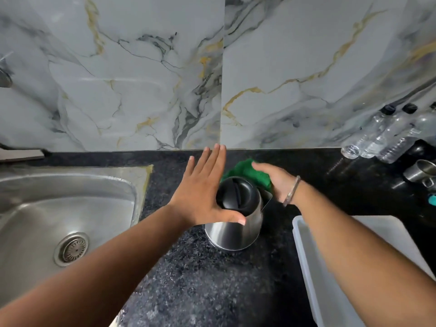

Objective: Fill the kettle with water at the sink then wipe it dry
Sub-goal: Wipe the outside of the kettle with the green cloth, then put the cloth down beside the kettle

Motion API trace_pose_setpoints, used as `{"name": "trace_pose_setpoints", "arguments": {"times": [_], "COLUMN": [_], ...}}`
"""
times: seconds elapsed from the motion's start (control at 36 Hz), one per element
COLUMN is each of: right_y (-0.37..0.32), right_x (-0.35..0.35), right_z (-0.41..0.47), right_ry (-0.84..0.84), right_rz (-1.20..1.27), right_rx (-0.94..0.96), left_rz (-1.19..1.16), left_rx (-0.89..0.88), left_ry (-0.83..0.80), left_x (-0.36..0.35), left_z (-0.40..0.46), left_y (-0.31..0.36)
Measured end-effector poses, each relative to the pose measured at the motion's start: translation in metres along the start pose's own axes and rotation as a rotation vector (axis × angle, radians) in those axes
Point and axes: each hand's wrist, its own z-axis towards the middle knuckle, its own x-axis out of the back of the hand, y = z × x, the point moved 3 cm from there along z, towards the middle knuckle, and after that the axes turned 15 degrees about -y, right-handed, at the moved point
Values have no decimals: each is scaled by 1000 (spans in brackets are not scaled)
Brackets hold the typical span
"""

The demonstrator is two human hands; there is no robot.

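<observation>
A steel kettle (232,228) with a black lid stands upright on the dark granite counter (200,279), right of the steel sink (35,208). My left hand (203,192) is spread flat, fingers straight, with its palm against the kettle's left side and its thumb over the steel body. My right hand (274,182) is behind and right of the kettle, pressing a green cloth (245,171) against its far side. The kettle's handle is hidden.
A white plastic tub (304,246) sits at the right under my right forearm. Several clear plastic bottles (379,138) lean against the marble wall at the far right, with steel cups (422,173) beside them. A tap fitting shows at the far left edge.
</observation>
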Motion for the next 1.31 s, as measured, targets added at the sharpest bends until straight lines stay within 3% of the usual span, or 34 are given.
{"name": "trace_pose_setpoints", "arguments": {"times": [0.17, 0.28, 0.42, 0.47, 0.61, 0.75, 0.86, 0.97, 1.03, 1.14, 1.19, 1.31], "right_y": [28, 49, 126, 152, 166, 163, 142, 105, 84, 39, 26, 30], "right_x": [11, 8, -35, -65, -142, -182, -195, -196, -191, -169, -146, -81], "right_z": [22, 2, -69, -87, -92, -92, -105, -142, -168, -221, -246, -285], "right_ry": [132, 264, 754, 821, 795, 738, 517, 282, 221, 161, 200, 294], "right_rz": [-26, 38, -107, -140, -155, -164, -15, 168, 176, 163, 155, 34], "right_rx": [-93, 97, 286, 310, 422, 350, 160, 218, 264, 395, 426, 319], "left_rz": [-63, -78, -77, -78, -96, -392, -539, -505, -566, -761, -890, -1135], "left_rx": [7, 11, 38, 35, -15, -94, -169, -377, -446, -477, -490, -374], "left_ry": [-2, 1, 11, 20, 5, 90, 109, 136, 16, -466, -629, -564], "left_x": [-2, -2, -1, -1, 2, 11, 19, 42, 51, 43, 23, -24], "left_z": [2, 2, 3, 2, -1, -14, -35, -74, -90, -110, -113, -102], "left_y": [-2, -3, -2, -2, 0, -3, -6, -2, 5, 27, 39, 64]}}
